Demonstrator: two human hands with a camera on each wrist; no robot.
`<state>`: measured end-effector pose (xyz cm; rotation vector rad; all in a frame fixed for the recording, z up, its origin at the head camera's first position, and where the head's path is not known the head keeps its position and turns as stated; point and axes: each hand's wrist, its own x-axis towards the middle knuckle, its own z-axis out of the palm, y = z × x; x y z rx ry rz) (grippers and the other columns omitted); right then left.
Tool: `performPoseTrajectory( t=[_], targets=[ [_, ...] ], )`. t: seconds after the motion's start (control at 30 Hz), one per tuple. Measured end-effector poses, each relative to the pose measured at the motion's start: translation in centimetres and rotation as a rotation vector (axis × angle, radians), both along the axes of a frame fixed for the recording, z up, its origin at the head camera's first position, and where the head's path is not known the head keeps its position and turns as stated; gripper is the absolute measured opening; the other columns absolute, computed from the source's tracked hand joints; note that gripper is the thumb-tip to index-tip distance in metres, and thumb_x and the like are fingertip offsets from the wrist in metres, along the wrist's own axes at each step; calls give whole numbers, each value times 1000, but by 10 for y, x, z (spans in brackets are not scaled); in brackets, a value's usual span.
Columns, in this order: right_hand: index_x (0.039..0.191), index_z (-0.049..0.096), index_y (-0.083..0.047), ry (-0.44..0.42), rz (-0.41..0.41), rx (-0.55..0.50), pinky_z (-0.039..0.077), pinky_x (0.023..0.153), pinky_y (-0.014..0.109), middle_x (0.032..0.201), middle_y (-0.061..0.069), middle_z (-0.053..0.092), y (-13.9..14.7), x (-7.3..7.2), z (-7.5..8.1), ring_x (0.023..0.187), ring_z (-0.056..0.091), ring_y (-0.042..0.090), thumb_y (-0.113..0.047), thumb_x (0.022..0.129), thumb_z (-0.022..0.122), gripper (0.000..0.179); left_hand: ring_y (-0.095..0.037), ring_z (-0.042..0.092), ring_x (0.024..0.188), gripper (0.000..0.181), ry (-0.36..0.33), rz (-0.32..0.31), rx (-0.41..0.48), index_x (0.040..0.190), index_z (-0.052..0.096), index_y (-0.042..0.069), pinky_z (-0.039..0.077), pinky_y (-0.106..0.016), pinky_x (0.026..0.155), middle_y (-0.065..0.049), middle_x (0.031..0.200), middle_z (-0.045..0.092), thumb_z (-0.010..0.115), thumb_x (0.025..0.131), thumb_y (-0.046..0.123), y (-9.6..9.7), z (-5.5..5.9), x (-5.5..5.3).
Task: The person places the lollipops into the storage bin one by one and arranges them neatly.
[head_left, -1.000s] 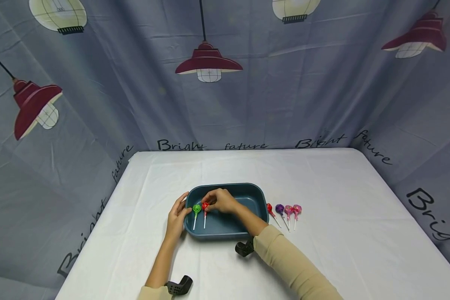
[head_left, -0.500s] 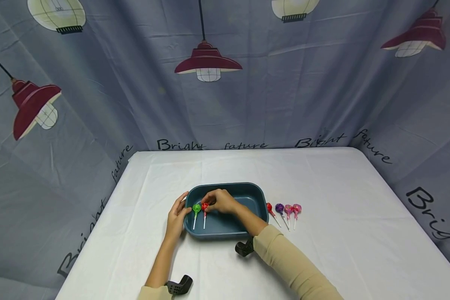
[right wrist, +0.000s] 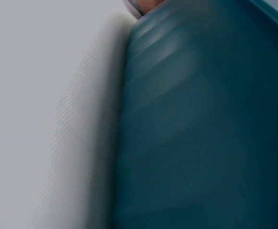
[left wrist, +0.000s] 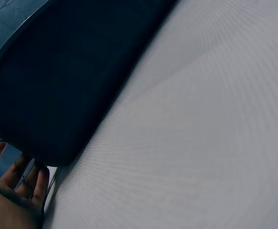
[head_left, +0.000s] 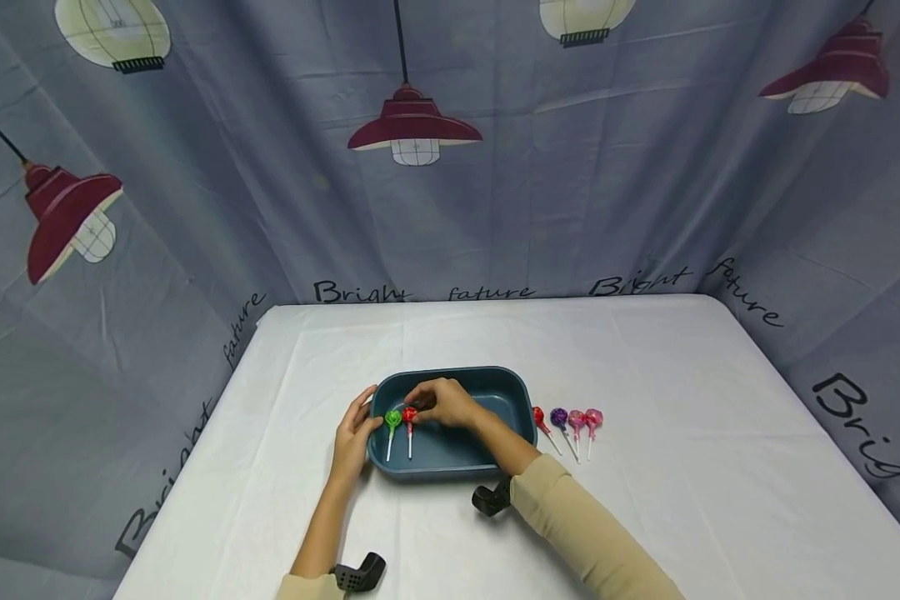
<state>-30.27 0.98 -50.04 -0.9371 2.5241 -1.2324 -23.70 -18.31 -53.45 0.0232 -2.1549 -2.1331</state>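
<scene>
A dark teal tray (head_left: pixel 457 462) stands on the white table. My left hand (head_left: pixel 354 437) grips its left end, thumb over the rim and fingers along the outside; the left wrist view shows those fingers (left wrist: pixel 41 186) against the end wall. Inside the tray, my right hand (head_left: pixel 446 404) pinches the head of a red lollipop (head_left: pixel 409 417), whose white stick points toward me. Just left of it lies a green lollipop (head_left: pixel 393 419), stick also toward me. The right wrist view is filled mostly by the tray's outer side (right wrist: pixel 200 133), with the lollipops hidden.
Right of the tray, on the tablecloth (head_left: pixel 682 500), lie another red lollipop (head_left: pixel 540 417), a purple lollipop (head_left: pixel 559 418) and two pink lollipops (head_left: pixel 577 420). A grey curtain (head_left: pixel 532 208) with printed lamps hangs behind the table.
Almost nothing differs: my right fingertips have loosened or shifted very slightly at the red lollipop's head. The tray, left hand and other lollipops stay put.
</scene>
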Motion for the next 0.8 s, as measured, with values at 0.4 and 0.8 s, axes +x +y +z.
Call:
performPoseTrajectory(
  t=[0.4,0.8],
  targets=[
    [101,69,-9,74,-72,-34,45,86,33,99,3,68,16,11,16,97,61,17,-9,79,71,22,-18,45,121,48,-13,8,-7,133,50,23,37,-25,92,-9,131,51,53,88,5,2,2,1],
    [109,67,-10,-9,66,-1,44,89,35,103,-7,66,51,32,50,98,58,11,-22,87,63,25,-20,43,123,48,-29,-6,-7,135,48,18,36,-24,93,-11,134,48,51,89,2,3,10,5]
  ],
)
